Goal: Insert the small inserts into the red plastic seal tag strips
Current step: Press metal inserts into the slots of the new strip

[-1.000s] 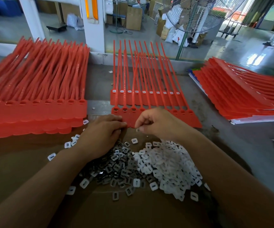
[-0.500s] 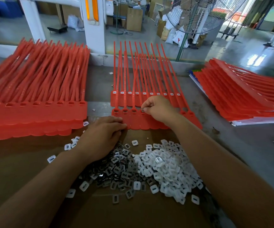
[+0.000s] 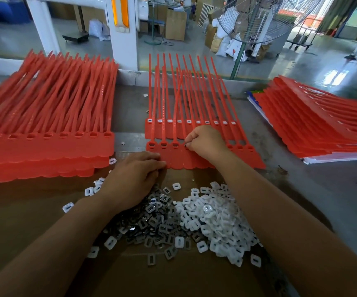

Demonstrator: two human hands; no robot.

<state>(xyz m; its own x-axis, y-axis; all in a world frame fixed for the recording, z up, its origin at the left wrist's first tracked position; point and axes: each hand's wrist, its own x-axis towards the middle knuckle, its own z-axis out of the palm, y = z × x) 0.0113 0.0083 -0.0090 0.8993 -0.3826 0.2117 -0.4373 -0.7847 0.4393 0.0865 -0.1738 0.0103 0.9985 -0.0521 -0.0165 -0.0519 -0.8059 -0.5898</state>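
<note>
Pinching a small insert [image 3: 185, 144] between thumb and forefinger, our right hand [image 3: 207, 142] sits on the near sheet of red seal tag strips [image 3: 194, 161], at the fourth socket from the left. Our left hand [image 3: 134, 179] lies just near-left of it, fingers curled and tips touching the sheet's near-left corner; we cannot tell whether it holds anything. We count three sockets left of the right hand and three right of it, with those between hidden beneath it. Just beyond lies a far sheet [image 3: 151, 131], its ten sockets each filled white. Nearer to us, between our forearms, we count two piles that touch each other: grey metal inserts [image 3: 151, 224] on the left and white plastic inserts [image 3: 218, 221] on the right. Two stacks of red strips flank the work, the left stack [image 3: 44, 146] and the right stack [image 3: 312, 125], both on the table [image 3: 302, 189].
</note>
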